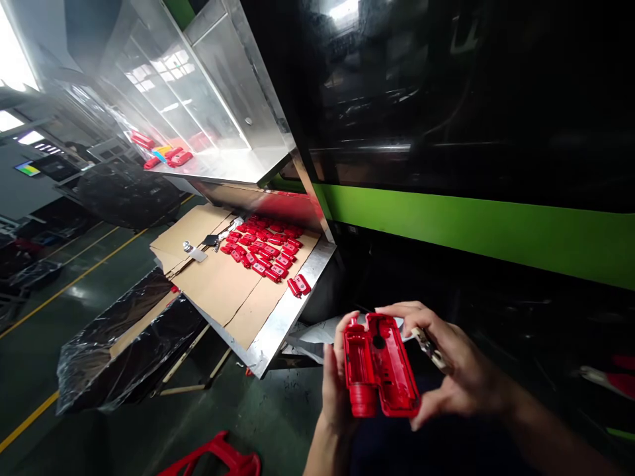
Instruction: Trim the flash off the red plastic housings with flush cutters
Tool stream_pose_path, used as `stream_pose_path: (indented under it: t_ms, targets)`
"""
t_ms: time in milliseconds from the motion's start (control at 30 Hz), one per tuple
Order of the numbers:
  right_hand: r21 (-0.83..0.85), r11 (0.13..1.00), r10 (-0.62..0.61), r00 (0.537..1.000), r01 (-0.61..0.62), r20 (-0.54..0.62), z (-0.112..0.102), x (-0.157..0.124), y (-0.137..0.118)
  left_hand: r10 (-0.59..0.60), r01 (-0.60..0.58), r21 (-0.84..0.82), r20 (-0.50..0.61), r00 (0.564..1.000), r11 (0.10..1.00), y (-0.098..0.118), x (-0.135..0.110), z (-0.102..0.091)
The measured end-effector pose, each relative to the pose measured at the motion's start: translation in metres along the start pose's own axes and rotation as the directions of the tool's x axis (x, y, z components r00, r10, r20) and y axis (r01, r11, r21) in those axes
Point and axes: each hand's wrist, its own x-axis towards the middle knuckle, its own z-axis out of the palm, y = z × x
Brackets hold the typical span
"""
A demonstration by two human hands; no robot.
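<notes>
Both my hands hold one red moulded plastic shell (380,367), its hollow inside facing me. My left hand (335,380) grips its left edge with fingers wrapped round. My right hand (454,373) grips the right edge and also pinches a small metallic tool (430,349) between its fingers. Several more red shells (265,248) lie on a cardboard sheet (223,284) on a metal table to the upper left.
A green and black machine (471,225) fills the right side. A clear guard (198,99) with red parts (173,157) stands above the table. Keys (213,240) lie on the cardboard. A black-bagged box (124,344) and a red stool (218,456) stand on the floor.
</notes>
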Motion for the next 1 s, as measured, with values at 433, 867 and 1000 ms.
stream_pose_path:
  t_ms: [433, 867, 1000]
  targets:
    - [-0.121, 0.985, 0.125, 0.992, -0.124, 0.0, -0.028, 0.006, -0.011, 0.017, 0.006, -0.098, 0.233, 0.972, 0.995, -0.012, -0.001, -0.003]
    - [-0.783, 0.621, 0.1, 0.988, 0.031, 0.119, -0.016, 0.024, -0.034, 0.11, -0.118, 0.107, 0.077, 0.991, 0.987, -0.011, -0.006, 0.008]
    - [-0.795, 0.605, 0.117, 0.985, 0.033, 0.129, -0.015, 0.025, -0.033, 0.157, -0.172, 0.145, 0.109, 0.982, 0.974, -0.012, -0.006, 0.003]
